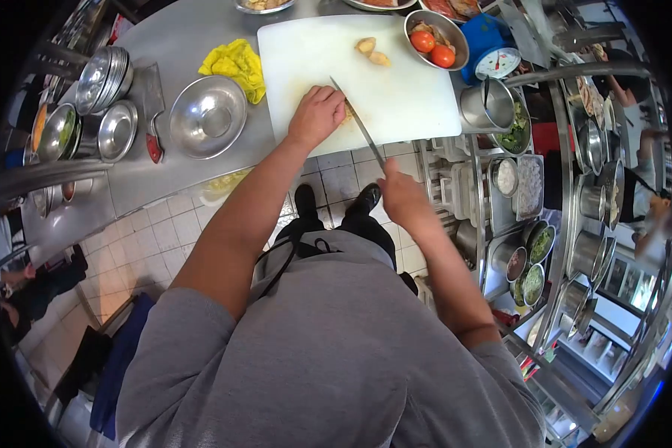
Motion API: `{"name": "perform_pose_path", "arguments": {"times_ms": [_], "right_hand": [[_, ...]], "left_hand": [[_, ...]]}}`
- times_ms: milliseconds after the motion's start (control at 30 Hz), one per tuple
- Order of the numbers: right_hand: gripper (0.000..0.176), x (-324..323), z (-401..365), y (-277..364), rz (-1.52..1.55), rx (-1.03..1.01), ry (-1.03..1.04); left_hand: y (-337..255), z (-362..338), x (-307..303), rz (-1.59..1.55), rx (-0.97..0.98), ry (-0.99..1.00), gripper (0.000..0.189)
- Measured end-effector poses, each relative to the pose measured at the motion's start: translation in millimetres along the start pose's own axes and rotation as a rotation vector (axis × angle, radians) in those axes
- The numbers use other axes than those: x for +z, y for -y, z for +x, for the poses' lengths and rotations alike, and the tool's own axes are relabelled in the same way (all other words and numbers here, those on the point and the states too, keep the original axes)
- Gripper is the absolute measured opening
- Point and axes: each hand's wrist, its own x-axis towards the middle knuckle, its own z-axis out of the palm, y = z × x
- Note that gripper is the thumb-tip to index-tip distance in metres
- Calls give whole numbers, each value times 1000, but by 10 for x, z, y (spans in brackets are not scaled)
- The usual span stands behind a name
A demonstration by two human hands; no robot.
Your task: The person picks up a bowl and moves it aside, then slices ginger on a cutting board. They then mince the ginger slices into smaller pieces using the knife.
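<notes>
On the white cutting board (418, 97) the left hand (317, 113) curls its fingers down on a pale piece (346, 110). The right hand (402, 198) is closed around the knife (360, 127). Two pale chunks (366, 45) lie farther up. A steel bowl (462, 39) holds two tomatoes (423, 41) — one wide bowl (207, 116) on the counter (172, 45) sits empty.
</notes>
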Motion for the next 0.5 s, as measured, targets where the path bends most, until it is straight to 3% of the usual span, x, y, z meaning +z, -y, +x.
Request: {"name": "perform_pose_path", "arguments": {"times_ms": [33, 133, 233, 267, 367, 500], "right_hand": [[24, 336, 225, -140, 58, -39, -55], [23, 151, 552, -62, 54, -92, -33], [26, -283, 218, 80, -14, -71, 34], [29, -282, 140, 68, -36, -62, 88], [32, 137, 416, 14, 57, -69, 2], [33, -271, 226, 152, 34, -61, 39]], "left_hand": [[-16, -14, 6, -1, 2, -9, 10], [-11, -7, 4, 0, 28, -27, 9], [-13, -16, 20, 15, 0, -26, 9], [-21, -33, 17, 12, -9, -26, 9], [-32, -27, 22, -9, -3, -31, 9], [-13, -24, 28, -16, -1, -28, 9]]}}
